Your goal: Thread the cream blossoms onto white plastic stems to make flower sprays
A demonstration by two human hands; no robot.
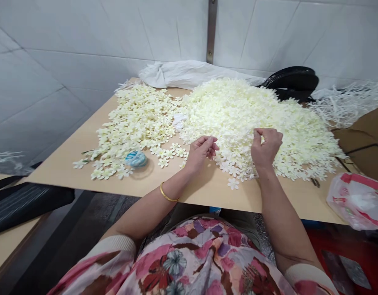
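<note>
A large heap of white and pale-yellow artificial flowers (226,106) covers the middle and right of the table. My left hand (203,152), with a gold bangle on its wrist, is at the heap's near left edge, thumb and fingers pinched together. At the front of the same heap, my right hand (265,148) is raised with thumb and forefinger pressed together. Whatever either pinch holds is too small to make out against the blossoms. One loose flower (233,183) lies between the hands, nearer the table's front edge.
A second spread of flowers (136,119) lies on the left, beside a blue-and-white ball of yarn (136,159). Behind the heap are a white sack (189,73) and a black bag (292,82). White stringy stems (350,102) and a plastic bag (358,200) sit at right.
</note>
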